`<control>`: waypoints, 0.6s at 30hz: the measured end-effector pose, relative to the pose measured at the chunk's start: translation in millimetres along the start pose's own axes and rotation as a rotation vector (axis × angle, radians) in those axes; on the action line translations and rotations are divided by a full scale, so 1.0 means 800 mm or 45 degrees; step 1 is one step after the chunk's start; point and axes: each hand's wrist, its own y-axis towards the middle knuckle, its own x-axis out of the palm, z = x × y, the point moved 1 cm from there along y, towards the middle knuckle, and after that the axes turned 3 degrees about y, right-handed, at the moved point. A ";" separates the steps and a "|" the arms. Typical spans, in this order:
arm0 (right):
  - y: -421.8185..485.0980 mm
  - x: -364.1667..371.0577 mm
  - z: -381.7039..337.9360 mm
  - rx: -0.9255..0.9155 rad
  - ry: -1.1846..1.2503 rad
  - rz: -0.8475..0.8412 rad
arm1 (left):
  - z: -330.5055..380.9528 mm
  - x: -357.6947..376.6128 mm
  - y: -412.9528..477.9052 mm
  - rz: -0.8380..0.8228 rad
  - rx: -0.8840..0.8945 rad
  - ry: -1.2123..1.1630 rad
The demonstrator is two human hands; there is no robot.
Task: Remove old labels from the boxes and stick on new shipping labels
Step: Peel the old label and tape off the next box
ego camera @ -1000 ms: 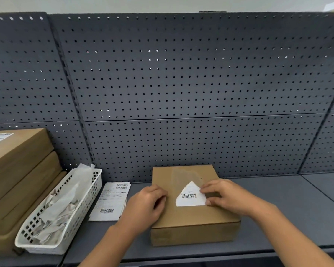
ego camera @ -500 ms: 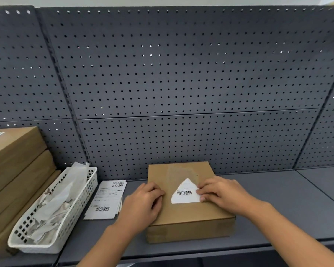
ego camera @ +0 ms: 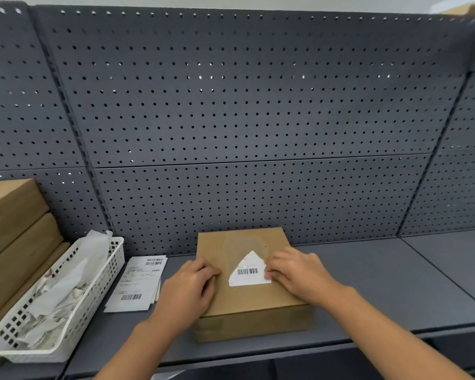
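Note:
A flat brown cardboard box (ego camera: 247,300) lies on the grey shelf in front of me. On its top sits a torn white remnant of an old label (ego camera: 248,271) with a barcode; above it the cardboard shows a pale patch of residue. My left hand (ego camera: 188,292) rests on the box's left edge with fingers curled over the top. My right hand (ego camera: 296,272) lies on the box's right side, its fingertips picking at the right edge of the label remnant. A small stack of new shipping labels (ego camera: 136,283) lies on the shelf left of the box.
A white plastic basket (ego camera: 93,305) holding several crumpled label scraps stands at the left. Stacked cardboard boxes (ego camera: 14,237) sit at the far left. A grey pegboard wall (ego camera: 244,119) rises behind. The grey shelf (ego camera: 381,283) extends to the right.
My right fingertips have shifted down along the label's right edge. The label remnant looks about the same size. The view has shifted slightly.

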 end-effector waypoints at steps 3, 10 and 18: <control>0.001 -0.006 0.010 0.075 0.177 -0.057 | 0.004 0.000 0.001 0.006 0.004 0.004; 0.005 -0.021 0.023 0.031 0.423 -0.286 | 0.007 0.002 0.000 0.016 -0.016 0.015; 0.015 -0.006 0.021 -0.195 0.313 -0.149 | 0.008 0.001 -0.002 0.029 -0.023 -0.007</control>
